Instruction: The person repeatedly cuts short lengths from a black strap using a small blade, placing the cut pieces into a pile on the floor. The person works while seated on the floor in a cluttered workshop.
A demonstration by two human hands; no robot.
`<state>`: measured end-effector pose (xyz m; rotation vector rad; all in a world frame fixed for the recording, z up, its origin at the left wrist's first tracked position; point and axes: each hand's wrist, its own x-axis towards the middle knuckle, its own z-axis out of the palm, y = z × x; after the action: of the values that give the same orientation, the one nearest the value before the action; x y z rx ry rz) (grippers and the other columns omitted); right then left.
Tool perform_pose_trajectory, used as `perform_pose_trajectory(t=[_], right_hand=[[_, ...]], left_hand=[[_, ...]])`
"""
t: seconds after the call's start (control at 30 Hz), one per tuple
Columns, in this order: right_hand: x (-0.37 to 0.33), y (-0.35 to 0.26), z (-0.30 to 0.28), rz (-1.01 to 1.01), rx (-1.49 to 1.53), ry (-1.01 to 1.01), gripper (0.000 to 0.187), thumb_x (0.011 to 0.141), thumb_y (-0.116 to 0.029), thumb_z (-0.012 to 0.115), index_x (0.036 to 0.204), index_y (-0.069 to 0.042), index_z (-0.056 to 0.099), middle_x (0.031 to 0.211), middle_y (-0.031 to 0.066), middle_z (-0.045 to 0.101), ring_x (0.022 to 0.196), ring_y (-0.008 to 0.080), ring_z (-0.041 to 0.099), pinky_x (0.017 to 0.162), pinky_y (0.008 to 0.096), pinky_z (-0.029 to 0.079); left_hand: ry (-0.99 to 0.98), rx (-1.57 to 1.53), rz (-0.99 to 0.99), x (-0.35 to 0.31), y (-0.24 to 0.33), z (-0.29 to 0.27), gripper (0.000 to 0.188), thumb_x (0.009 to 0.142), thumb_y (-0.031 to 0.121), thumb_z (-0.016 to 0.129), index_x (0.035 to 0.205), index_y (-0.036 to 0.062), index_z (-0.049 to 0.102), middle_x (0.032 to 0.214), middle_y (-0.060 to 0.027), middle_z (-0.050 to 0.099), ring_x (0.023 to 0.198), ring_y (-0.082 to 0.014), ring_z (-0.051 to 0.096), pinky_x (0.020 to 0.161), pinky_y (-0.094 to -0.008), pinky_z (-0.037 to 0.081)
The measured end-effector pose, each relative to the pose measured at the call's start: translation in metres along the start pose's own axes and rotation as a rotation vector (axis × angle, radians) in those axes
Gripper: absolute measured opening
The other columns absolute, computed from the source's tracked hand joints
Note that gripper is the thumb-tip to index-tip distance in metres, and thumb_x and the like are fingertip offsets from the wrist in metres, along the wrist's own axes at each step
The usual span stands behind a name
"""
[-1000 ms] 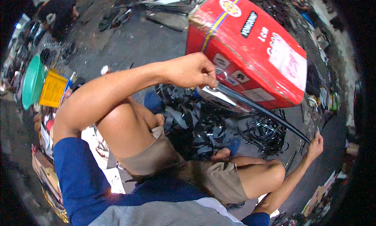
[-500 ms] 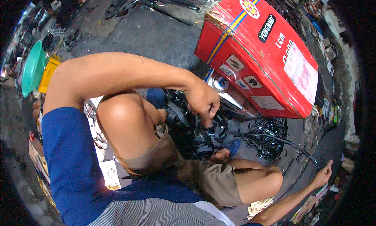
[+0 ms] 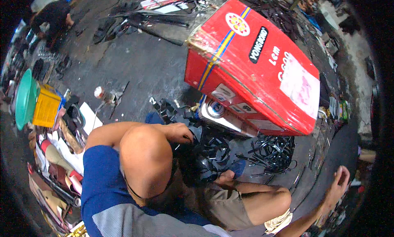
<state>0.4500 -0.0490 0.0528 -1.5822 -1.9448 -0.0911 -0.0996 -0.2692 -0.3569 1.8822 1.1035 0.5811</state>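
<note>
Reaching down past the raised knee, the left hand [image 3: 179,133] sits on the heap of black strips [image 3: 209,155] that lies on the dark floor [image 3: 135,64] just at the foot of the big red box [image 3: 254,64]; its fingers curl into the pile, but whether the grip is closed on a piece I cannot tell, since the knuckles hide the fingertips. From the heap, at about 3 o'clock, a looser tangle of black loops [image 3: 273,153] spreads over the floor, and at 1 o'clock a silvery tin [image 3: 223,116] leans against the box's lower edge. The right hand [image 3: 337,185] is well apart from all this, out at 4 o'clock near the picture's rim, its grip open with the fingers spread and holding nothing. Far off at 9 o'clock a green basin [image 3: 24,97] stands beside a yellow crate [image 3: 47,106], and at 11 o'clock another person [image 3: 51,15] in dark clothes crouches on the floor.
</note>
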Motion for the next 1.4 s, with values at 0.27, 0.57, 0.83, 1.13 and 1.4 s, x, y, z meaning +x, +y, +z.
perform_pose_trajectory(t=[0.27,0.57,0.83,1.13,1.4], right_hand=[[-0.055,-0.236,0.078,-0.348,0.704,-0.902,0.09,0.069,-0.023,0.094,0.144,-0.003,0.049,0.134,0.0143,0.06,0.122,0.0284,0.062,0.106,0.0415,0.05],[-0.002,-0.251,0.099,-0.185,1.101,-0.742,0.011,0.092,-0.01,0.075,0.094,-0.005,0.067,0.09,-0.0039,0.064,0.083,0.002,0.054,0.072,0.021,0.047],[0.082,-0.196,0.112,0.004,0.898,-0.861,0.018,0.099,-0.02,0.069,0.096,-0.002,0.07,0.082,0.0069,0.075,0.06,0.0079,0.064,0.053,0.0242,0.052],[0.077,-0.216,0.149,-0.303,0.426,-0.496,0.037,0.081,-0.028,0.083,0.106,-0.004,0.069,0.081,0.0142,0.074,0.071,0.0278,0.073,0.065,0.0409,0.055],[0.071,-0.208,0.158,-0.428,0.397,-0.278,0.038,0.082,-0.024,0.08,0.111,-0.008,0.064,0.094,0.0193,0.074,0.084,0.0365,0.073,0.075,0.0455,0.056]], left_hand=[[-0.007,0.419,-0.147,0.066,0.278,-0.196,0.017,0.087,0.023,0.065,0.094,0.0083,0.072,0.079,-0.0198,0.07,0.078,-0.0405,0.07,0.071,-0.0503,0.055],[0.253,0.152,-0.044,0.053,0.337,-0.296,0.022,0.092,0.021,0.075,0.1,0.0028,0.067,0.086,-0.008,0.071,0.08,-0.0146,0.067,0.068,-0.0357,0.053],[0.454,-0.028,-0.517,-0.014,0.23,-0.405,0.019,0.093,0.024,0.072,0.095,0.0055,0.071,0.076,-0.0047,0.07,0.071,-0.0126,0.066,0.066,-0.0273,0.052],[0.787,0.88,-0.058,0.162,0.269,-0.328,0.057,0.077,0.013,0.078,0.131,0.0042,0.062,0.127,-0.0203,0.063,0.12,-0.0367,0.059,0.104,-0.0459,0.047],[0.489,0.018,0.151,0.257,0.276,-0.235,0.043,0.077,0.017,0.079,0.116,0.004,0.065,0.094,-0.0155,0.071,0.08,-0.0278,0.069,0.074,-0.0417,0.056]])
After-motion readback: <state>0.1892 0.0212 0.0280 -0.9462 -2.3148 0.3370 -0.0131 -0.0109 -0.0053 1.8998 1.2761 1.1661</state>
